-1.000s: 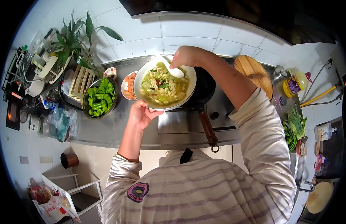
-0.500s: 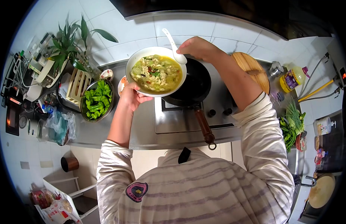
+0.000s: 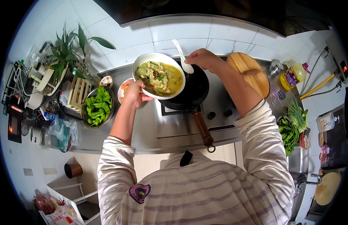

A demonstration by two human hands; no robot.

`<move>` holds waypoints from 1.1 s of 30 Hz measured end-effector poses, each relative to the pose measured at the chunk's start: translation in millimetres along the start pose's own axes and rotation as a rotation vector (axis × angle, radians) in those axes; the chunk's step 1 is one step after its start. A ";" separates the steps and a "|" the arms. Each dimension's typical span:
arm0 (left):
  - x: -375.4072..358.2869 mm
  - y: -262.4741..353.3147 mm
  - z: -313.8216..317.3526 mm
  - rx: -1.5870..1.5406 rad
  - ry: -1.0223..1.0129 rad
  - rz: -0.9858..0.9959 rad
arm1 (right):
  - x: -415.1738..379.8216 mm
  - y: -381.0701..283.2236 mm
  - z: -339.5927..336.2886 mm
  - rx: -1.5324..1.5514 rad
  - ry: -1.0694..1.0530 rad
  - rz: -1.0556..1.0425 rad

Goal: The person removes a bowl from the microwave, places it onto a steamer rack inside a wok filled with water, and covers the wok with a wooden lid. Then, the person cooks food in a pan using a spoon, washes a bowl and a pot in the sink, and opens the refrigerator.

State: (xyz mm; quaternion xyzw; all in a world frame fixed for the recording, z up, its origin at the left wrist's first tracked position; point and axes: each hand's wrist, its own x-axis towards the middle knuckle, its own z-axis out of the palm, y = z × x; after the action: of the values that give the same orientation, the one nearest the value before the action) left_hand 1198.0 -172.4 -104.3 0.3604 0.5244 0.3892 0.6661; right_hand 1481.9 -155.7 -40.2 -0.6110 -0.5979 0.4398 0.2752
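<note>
My left hand (image 3: 135, 93) grips the near left rim of a white bowl (image 3: 147, 57). Inside the bowl is a yellow-green soupy dish (image 3: 161, 78) with pale pieces and a few red bits. The bowl tilts to the right, overlapping the left part of a black frying pan (image 3: 198, 88) on the stove. A white soup spoon (image 3: 180, 52) is pinched in the fingers of my right hand (image 3: 204, 60), just right of the bowl and above the pan. Its handle points up and away, and its scoop hangs low. The pan's wooden handle (image 3: 201, 127) points toward me.
Left of the bowl stand a metal basin of green peppers (image 3: 99, 107) and a small dish with orange food (image 3: 123, 89). A wooden lid (image 3: 251, 75) leans behind my right forearm. Farther right are an oil bottle (image 3: 293, 77) and leafy greens (image 3: 288, 135).
The bowl has tipped further to the right, its food shifting toward that side. My right hand has brought the spoon lower and to the right, out from over the bowl's rim.
</note>
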 end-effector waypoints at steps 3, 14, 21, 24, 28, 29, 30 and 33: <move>0.7 10.8 10.4 0.171 0.080 0.052 | 4.1 11.4 -0.6 0.009 -0.005 0.034; 26.9 30.5 64.2 1.069 0.310 0.327 | -5.8 32.1 -4.2 0.061 0.016 0.036; 32.8 29.9 98.9 1.354 0.223 0.333 | -23.0 50.5 -15.6 0.102 0.051 -0.030; 27.1 33.1 110.2 1.522 0.186 0.443 | -29.0 59.1 -19.1 0.052 0.044 -0.074; 15.4 34.0 132.4 1.759 0.080 0.597 | -37.3 70.9 -18.1 -0.001 0.078 -0.112; 12.9 32.2 136.0 1.843 0.046 0.654 | -39.4 74.9 -16.8 0.002 0.101 -0.111; 10.6 29.4 138.2 1.845 0.047 0.654 | -41.4 78.7 -16.3 0.003 0.101 -0.113; 2.5 21.8 140.7 1.992 0.117 0.932 | -58.7 80.9 -14.4 -0.080 0.158 -0.304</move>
State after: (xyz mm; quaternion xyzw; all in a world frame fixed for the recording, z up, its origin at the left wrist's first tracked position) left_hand 1333.1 -170.8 -59.2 0.8799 0.4467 0.0215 -0.1607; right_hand 1539.9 -220.9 -91.0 -0.5565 -0.6772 0.3195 0.3601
